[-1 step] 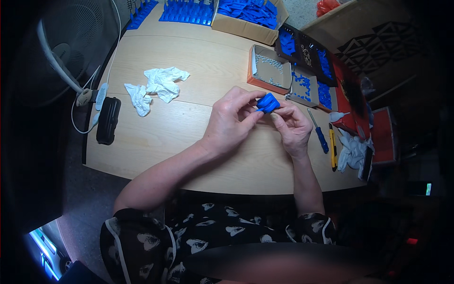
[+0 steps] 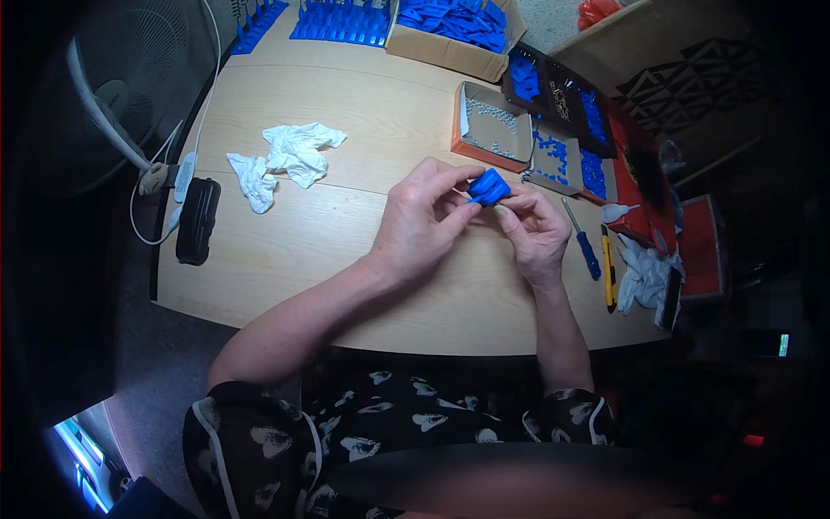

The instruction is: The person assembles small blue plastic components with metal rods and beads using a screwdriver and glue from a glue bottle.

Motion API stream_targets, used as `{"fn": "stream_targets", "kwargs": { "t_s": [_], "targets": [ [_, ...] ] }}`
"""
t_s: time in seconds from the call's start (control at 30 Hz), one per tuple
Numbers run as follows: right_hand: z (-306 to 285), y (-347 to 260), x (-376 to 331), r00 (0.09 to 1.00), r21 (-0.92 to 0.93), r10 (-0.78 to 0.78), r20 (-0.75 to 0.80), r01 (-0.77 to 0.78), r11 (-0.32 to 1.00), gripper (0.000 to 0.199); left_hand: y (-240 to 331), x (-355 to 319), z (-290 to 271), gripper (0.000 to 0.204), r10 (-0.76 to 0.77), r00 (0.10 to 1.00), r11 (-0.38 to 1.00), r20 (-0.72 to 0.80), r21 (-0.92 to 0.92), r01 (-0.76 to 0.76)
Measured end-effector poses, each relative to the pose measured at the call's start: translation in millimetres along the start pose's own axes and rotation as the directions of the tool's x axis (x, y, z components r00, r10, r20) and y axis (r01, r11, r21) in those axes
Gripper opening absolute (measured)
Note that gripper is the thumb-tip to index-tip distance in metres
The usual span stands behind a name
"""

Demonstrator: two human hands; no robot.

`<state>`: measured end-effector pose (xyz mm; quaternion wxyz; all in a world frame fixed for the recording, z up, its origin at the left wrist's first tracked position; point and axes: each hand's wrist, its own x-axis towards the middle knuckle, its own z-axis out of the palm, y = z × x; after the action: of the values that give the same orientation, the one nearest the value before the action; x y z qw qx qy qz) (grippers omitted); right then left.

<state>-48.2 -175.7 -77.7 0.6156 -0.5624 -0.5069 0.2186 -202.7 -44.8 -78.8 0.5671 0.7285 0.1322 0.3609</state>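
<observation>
My left hand (image 2: 424,221) and my right hand (image 2: 536,232) meet above the middle of a light wooden table (image 2: 346,259). Between their fingertips sits a small blue plastic part (image 2: 489,187), pinched from both sides. The left thumb and forefinger press on its near-left end, the right fingers hold its right side. An orange-rimmed box of small grey screws (image 2: 488,125) lies just beyond the hands, with a small tray of blue pieces (image 2: 556,158) to its right.
Crumpled white cloths (image 2: 290,156) lie to the left. A black case (image 2: 197,221) and a fan (image 2: 130,78) are at the left edge. A blue screwdriver (image 2: 584,240), a yellow knife (image 2: 608,272) and white gloves (image 2: 644,272) lie right. Cardboard box of blue parts (image 2: 454,30) stands behind.
</observation>
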Motion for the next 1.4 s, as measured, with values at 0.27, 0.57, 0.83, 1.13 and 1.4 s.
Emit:
{"fn": "stream_targets", "kwargs": {
  "t_s": [0.27,0.57,0.83,1.13,1.4],
  "targets": [
    [7,3,-1,0.990,0.100,0.102,-0.098,-0.092,0.991,0.012,1,1,0,0.044,-0.251,0.965,0.938,0.079,-0.229,0.262],
    [11,5,-4,0.978,0.071,0.143,-0.150,-0.134,0.988,0.011,-4,2,-1,0.042,-0.208,0.977,0.958,0.047,-0.189,0.214],
    [11,-7,-2,0.947,0.059,0.284,-0.147,-0.278,0.959,0.018,-9,1,2,0.038,-0.194,0.981,0.963,-0.005,-0.192,0.189],
    [2,-12,5,0.920,0.350,0.392,-0.030,-0.357,0.866,0.023,-9,1,0,0.040,-0.249,0.968,0.940,0.036,-0.233,0.251],
    [4,-1,3,0.939,0.202,0.308,-0.155,-0.275,0.940,0.016,-7,0,4,0.043,-0.277,0.960,0.896,0.033,-0.353,0.271]
  ]
}}
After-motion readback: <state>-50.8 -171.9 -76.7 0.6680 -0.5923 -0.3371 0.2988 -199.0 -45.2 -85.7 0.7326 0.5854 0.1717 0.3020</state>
